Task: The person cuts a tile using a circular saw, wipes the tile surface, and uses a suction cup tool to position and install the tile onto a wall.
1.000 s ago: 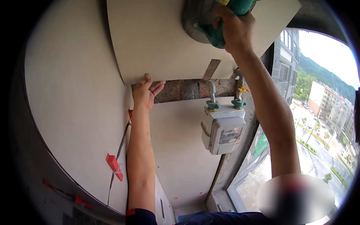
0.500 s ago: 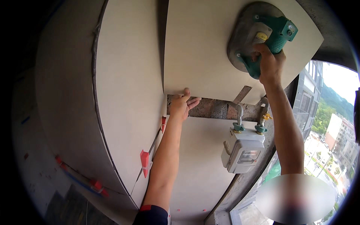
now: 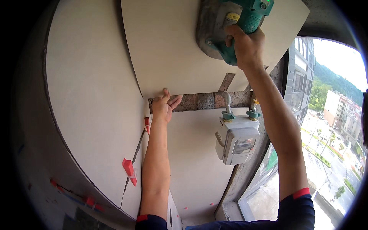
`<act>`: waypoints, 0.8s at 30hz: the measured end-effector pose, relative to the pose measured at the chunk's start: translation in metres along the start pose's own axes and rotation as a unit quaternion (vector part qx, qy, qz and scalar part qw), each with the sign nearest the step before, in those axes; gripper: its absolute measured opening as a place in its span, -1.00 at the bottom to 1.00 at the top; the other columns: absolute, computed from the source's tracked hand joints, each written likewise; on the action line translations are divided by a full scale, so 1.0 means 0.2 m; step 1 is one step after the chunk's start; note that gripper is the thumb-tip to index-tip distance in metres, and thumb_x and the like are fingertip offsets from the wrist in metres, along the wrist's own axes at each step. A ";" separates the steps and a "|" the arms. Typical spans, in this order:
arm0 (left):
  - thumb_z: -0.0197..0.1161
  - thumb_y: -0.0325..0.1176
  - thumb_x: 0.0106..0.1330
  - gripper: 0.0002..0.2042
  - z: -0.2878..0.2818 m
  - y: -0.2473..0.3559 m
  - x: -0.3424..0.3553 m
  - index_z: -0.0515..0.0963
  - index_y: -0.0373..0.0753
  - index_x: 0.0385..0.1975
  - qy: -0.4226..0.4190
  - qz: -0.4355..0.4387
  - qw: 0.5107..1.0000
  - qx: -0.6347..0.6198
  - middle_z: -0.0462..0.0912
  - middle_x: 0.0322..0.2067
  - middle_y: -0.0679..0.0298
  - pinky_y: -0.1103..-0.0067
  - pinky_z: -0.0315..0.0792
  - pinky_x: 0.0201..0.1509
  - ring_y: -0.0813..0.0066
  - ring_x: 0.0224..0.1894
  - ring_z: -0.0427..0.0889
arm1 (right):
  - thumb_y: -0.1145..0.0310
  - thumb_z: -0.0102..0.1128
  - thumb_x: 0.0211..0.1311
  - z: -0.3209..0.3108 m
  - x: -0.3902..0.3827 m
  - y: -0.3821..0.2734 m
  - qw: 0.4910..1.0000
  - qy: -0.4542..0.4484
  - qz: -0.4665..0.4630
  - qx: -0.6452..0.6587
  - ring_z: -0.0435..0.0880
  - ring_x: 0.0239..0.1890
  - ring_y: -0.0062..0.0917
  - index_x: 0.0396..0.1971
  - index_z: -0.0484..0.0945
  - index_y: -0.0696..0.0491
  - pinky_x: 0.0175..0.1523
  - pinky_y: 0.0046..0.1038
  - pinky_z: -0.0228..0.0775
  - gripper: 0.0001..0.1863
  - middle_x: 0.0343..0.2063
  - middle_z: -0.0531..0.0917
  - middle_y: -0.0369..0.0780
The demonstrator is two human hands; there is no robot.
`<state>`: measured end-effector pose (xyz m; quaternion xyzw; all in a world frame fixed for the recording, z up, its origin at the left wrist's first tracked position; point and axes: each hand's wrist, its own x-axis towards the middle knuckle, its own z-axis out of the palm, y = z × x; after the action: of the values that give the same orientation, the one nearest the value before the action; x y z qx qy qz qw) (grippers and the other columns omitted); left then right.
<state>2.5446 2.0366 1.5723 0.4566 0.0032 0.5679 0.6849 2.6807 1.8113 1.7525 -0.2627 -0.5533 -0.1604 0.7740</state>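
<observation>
A large beige tile [image 3: 165, 50] leans against the wall, with a narrow slot cut into its lower edge. My right hand [image 3: 248, 46] is wrapped round the green handle of a suction lifter [image 3: 250, 22], whose dark oval pad sits on the tile's face; the lifter's top runs out of the picture. Under the tile's lower left edge is my left hand [image 3: 163, 106], its thumb up on the front face and its fingers stretched below the edge. Just below the slot hangs a grey-white gas meter [image 3: 239, 142] on bent metal pipes [image 3: 227, 99].
Bare brick [image 3: 203, 101] shows between the upper tile and a fitted lower tile [image 3: 199, 153]. Red wedges [image 3: 129, 168] and clips sit in the left wall's joint. At right, a window [image 3: 291, 96] looks onto a street and buildings.
My view has shifted, so the tile, lifter and meter appear farther left and higher. Both hands keep their places on the tile and lifter. A green light now shows on the lifter.
</observation>
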 end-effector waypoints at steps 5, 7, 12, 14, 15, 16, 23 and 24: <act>0.15 -0.33 0.41 -0.90 -0.04 -0.04 0.00 0.41 -0.11 -0.17 -0.017 -0.006 1.000 0.000 0.50 -0.12 0.40 0.31 0.58 0.02 0.07 -0.11 0.66 | 0.42 0.23 -0.09 0.01 0.00 0.02 1.000 0.000 0.008 -0.005 0.53 -0.72 -0.58 -0.53 0.54 0.21 -0.58 -0.52 0.32 -0.84 -0.74 0.56 -0.24; 0.15 -0.33 0.41 -0.89 -0.05 -0.05 0.00 0.41 -0.11 -0.17 -0.015 -0.006 1.000 -0.002 0.51 -0.11 0.39 0.32 0.58 0.02 0.07 -0.11 0.66 | 0.42 0.23 -0.10 0.02 0.00 0.05 1.000 0.005 0.007 -0.004 0.53 -0.72 -0.58 -0.54 0.54 0.20 -0.58 -0.52 0.32 -0.85 -0.75 0.56 -0.24; 0.14 -0.33 0.41 -0.94 -0.04 -0.04 -0.02 0.43 -0.11 -0.23 0.005 -0.006 1.000 0.000 0.52 -0.12 0.32 0.33 0.58 0.02 0.09 -0.13 0.66 | 0.41 0.25 -0.10 0.01 0.02 0.09 0.999 -0.008 0.009 -0.030 0.52 -0.72 -0.58 -0.60 0.55 0.19 -0.59 -0.51 0.31 -0.85 -0.77 0.55 -0.25; 0.14 -0.34 0.41 -0.95 -0.03 -0.04 -0.02 0.44 -0.11 -0.25 0.004 -0.011 1.000 -0.002 0.52 -0.11 0.31 0.34 0.58 0.02 0.09 -0.13 0.66 | 0.42 0.24 -0.08 0.01 0.03 0.10 0.999 -0.016 0.008 -0.038 0.52 -0.69 -0.56 -0.60 0.54 0.19 -0.55 -0.49 0.33 -0.86 -0.75 0.55 -0.24; 0.14 -0.34 0.41 -0.95 -0.02 -0.03 -0.03 0.44 -0.12 -0.25 0.004 -0.013 1.000 -0.003 0.53 -0.11 0.30 0.34 0.59 0.02 0.10 -0.13 0.66 | 0.44 0.22 -0.06 0.01 0.03 0.10 0.999 -0.025 0.011 -0.034 0.53 -0.66 -0.53 -0.58 0.53 0.20 -0.51 -0.47 0.35 -0.87 -0.73 0.54 -0.23; 0.13 -0.34 0.41 -0.95 -0.02 -0.04 -0.03 0.45 -0.12 -0.26 0.006 -0.012 1.000 -0.001 0.53 -0.11 0.31 0.35 0.59 0.01 0.10 -0.13 0.66 | 0.46 0.21 -0.04 0.01 0.04 0.09 0.999 -0.034 0.014 -0.031 0.53 -0.63 -0.51 -0.56 0.52 0.20 -0.47 -0.45 0.37 -0.88 -0.71 0.54 -0.22; 0.12 -0.38 0.41 -0.97 -0.03 -0.03 -0.04 0.45 -0.12 -0.30 -0.001 -0.007 1.000 -0.004 0.51 -0.15 0.35 0.38 0.60 -0.01 0.12 -0.14 0.67 | 0.48 0.17 -0.08 0.05 0.01 0.00 0.999 -0.004 0.036 -0.009 0.42 -0.70 -0.59 -0.55 0.52 0.15 -0.60 -0.50 0.21 -0.93 -0.68 0.48 -0.29; 0.11 -0.39 0.41 -0.97 -0.03 -0.03 -0.04 0.45 -0.12 -0.30 -0.005 -0.005 1.000 -0.006 0.50 -0.15 0.36 0.38 0.61 -0.01 0.12 -0.14 0.67 | 0.48 0.17 -0.08 0.04 0.01 0.00 0.999 -0.006 0.033 -0.007 0.42 -0.70 -0.59 -0.55 0.52 0.15 -0.60 -0.50 0.21 -0.93 -0.68 0.48 -0.29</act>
<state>2.5440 2.0349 1.5613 0.4557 -0.0013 0.5616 0.6906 2.6745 1.8172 1.7558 -0.2867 -0.5480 -0.1370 0.7737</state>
